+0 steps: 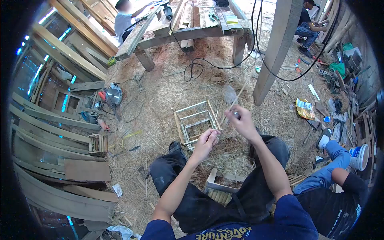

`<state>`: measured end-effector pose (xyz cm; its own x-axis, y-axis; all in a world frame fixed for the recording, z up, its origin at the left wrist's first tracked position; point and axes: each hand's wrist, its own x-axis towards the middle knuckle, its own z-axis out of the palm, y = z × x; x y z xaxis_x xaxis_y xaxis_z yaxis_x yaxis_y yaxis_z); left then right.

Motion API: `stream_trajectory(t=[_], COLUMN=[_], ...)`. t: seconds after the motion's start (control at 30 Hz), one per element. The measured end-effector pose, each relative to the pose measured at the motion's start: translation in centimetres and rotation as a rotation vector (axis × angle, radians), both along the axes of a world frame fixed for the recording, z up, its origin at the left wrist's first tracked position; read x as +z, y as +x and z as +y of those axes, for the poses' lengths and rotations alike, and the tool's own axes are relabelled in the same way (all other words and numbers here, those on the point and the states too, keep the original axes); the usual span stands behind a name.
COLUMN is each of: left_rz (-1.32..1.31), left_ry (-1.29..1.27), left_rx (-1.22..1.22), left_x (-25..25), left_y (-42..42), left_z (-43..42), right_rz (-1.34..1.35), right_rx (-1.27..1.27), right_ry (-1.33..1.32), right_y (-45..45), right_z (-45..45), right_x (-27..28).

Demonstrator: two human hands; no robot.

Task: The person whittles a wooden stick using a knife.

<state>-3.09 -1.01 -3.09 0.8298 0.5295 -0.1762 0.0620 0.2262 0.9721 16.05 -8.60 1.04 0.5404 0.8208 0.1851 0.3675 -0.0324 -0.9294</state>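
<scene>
My left hand (205,145) is closed around the lower end of some thin pale strips (217,120), in front of my knees. Up and to its right, my right hand (241,122) is also closed, with a small dark, shiny-ended tool (237,115) in its fist. A long thin strip (240,94) runs up past the right hand; its lower part is hidden by the fingers. Just beyond my left hand, a small light wooden frame (194,107) of slats stands on the shaving-covered floor.
A workbench (180,37) with boards stands ahead, beside a wooden post (278,52). A circular saw (115,94) and black cables (200,64) lie on the floor. One person (127,20) is behind the bench, another (308,28) crouches far right, and a third (332,208) sits close at my right.
</scene>
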Motion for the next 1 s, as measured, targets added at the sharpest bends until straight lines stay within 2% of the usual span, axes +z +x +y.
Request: stream_trajectory(t=[0.07,0.17,0.2,0.3,0.33,0.53,0.7,0.8,1.0], left_rz=[-0.015,-0.050,-0.063,-0.049,-0.044,-0.041,-0.050,-0.089,-0.086], left_ry=[0.004,0.034,0.048,-0.044,-0.056,-0.071,-0.082,0.027,-0.056], left_rx=[-0.012,-0.013,-0.008,-0.001,-0.001,-0.002,-0.023,-0.008,-0.007], left_x=[-0.3,-0.6,-0.5,0.0,0.0,-0.1,-0.1,0.2,1.1], left_y=[0.0,0.4,0.5,0.5,0.5,0.7,1.0,1.3,1.0], left_z=[0.1,-0.1,-0.2,-0.4,-0.4,-0.2,-0.2,-0.5,-0.6], right_rz=[0.105,0.070,0.077,-0.046,-0.048,-0.021,-0.057,-0.055,-0.063], right_rx=[-0.065,-0.074,-0.038,0.041,0.053,0.055,0.055,0.060,0.091], right_ry=[-0.008,0.035,-0.044,-0.032,-0.099,-0.122,-0.062,-0.042,-0.096], right_y=[0.8,0.6,0.1,-1.0,-1.1,-1.0,-0.9,-1.0,-0.8], right_z=[-0.5,-0.3,-0.5,0.0,0.0,0.2,0.5,0.4,0.6], right_x=[0.7,-0.2,0.5,-0.9,-0.6,-0.2,-1.0,-1.0,-1.5])
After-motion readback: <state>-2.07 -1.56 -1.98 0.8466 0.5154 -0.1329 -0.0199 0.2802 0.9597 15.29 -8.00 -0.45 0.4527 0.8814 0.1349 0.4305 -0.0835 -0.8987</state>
